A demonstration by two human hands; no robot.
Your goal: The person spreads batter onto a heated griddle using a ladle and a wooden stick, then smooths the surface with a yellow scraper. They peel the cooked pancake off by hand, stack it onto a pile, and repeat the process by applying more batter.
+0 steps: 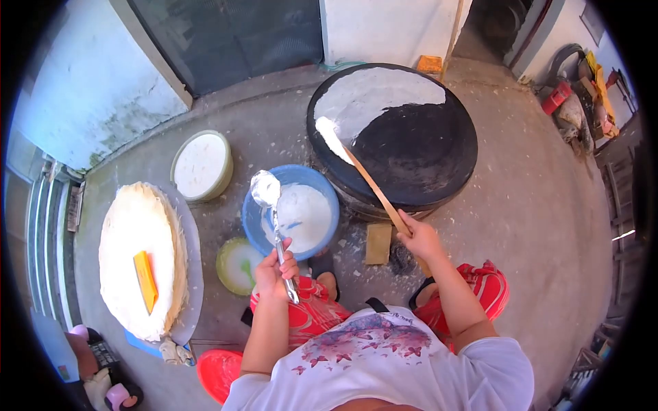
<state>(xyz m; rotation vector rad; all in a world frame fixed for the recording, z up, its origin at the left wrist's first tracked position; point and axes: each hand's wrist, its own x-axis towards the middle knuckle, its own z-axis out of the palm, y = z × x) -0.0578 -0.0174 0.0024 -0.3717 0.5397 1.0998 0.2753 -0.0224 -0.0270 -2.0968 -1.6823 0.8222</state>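
Note:
My left hand (275,270) is closed around the handle of a metal ladle (266,190), whose batter-smeared bowl is over the rim of a blue basin (334,209) with white batter in it. In my right hand (419,240) is a wooden batter spreader (373,183), gripped by its handle. Its white-coated end lies on the left part of a large round black griddle (418,154). White batter (373,92) covers the far and left part of the griddle in a curved band, and the rest of the surface shows black.
At left, a tall stack of thin pancakes (140,212) carries an orange scraper (145,281). Nearby stand a tub of white batter (201,164) and a green bowl (236,266). A brick (378,244) lies before the griddle; a red basin (218,373) is beside me.

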